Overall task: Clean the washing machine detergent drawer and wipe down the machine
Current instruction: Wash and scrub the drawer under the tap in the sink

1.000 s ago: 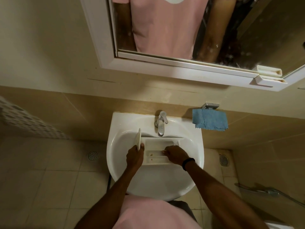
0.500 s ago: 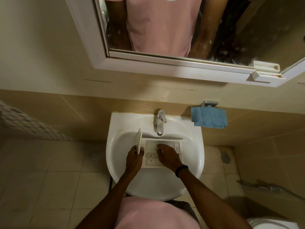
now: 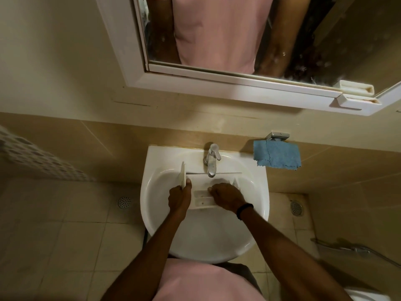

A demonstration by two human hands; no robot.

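The white detergent drawer (image 3: pixel 201 197) lies across the bowl of the white sink (image 3: pixel 204 240), under the chrome tap (image 3: pixel 211 160). My left hand (image 3: pixel 180 197) grips the drawer's front panel at its left end, thumb over the panel's edge. My right hand (image 3: pixel 227 196) rests inside the drawer with its fingers bent down into the compartments; it covers the drawer's right half. I cannot tell whether it holds anything. No water stream shows under the tap.
A blue cloth (image 3: pixel 277 156) hangs from a metal holder on the wall to the right of the sink. A mirror cabinet (image 3: pixel 227 83) juts out above. Floor drains (image 3: pixel 124 202) lie on either side, and a shower hose (image 3: pixel 355 249) lies at the right.
My right hand slid from the drawer's right side toward its middle compartments. My left hand kept its grip on the front panel. The camera view shifted slightly.
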